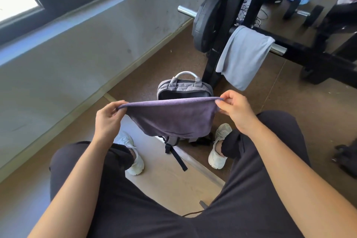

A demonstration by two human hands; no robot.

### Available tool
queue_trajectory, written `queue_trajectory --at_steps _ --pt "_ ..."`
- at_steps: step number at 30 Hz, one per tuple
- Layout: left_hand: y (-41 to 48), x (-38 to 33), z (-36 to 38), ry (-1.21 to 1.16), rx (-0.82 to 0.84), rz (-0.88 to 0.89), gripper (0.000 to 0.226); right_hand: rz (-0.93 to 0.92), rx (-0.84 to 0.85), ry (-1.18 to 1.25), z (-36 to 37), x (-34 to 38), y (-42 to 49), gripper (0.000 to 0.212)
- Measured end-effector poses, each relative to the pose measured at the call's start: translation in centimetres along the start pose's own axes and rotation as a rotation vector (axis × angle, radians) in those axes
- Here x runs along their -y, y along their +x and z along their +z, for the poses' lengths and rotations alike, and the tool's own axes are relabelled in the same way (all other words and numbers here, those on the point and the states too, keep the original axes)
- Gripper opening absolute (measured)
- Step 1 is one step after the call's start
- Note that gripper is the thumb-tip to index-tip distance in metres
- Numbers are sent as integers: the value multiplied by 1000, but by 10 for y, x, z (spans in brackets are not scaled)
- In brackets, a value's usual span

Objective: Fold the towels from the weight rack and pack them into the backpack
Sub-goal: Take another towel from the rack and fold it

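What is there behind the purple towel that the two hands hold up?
The grey backpack is behind the purple towel: its open top and handle show above, a strap below. Its middle is covered.

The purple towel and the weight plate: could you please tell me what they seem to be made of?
The purple towel looks like soft, matte terry or microfibre cloth: it sags between its pinched corners. The weight plate looks like rubber-coated or painted metal: dark grey, dull, rigid; which, I cannot tell.
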State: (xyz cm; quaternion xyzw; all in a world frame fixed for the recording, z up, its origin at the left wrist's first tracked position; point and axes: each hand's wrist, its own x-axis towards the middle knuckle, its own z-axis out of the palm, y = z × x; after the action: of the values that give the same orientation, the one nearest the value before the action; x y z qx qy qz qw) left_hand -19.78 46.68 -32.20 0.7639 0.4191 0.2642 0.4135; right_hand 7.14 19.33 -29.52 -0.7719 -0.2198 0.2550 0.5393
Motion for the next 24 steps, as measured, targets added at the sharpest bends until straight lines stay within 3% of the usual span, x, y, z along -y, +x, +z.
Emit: queue_trajectory --at_steps 4,11,17,24 --pt "-5 -10 4 -202 -62 -105 14 15 -68 -51 1 1 2 9" --pt "-9 -16 11 -75 -62 -122 35 38 -165 -82 15 -3 1 17" --pt "-34 -45 25 -335 233 -114 33 25 -13 142 36 7 -14 18" --pt "-59 -66 55 -418 503 -147 20 -79 173 62 62 16 -32 9"
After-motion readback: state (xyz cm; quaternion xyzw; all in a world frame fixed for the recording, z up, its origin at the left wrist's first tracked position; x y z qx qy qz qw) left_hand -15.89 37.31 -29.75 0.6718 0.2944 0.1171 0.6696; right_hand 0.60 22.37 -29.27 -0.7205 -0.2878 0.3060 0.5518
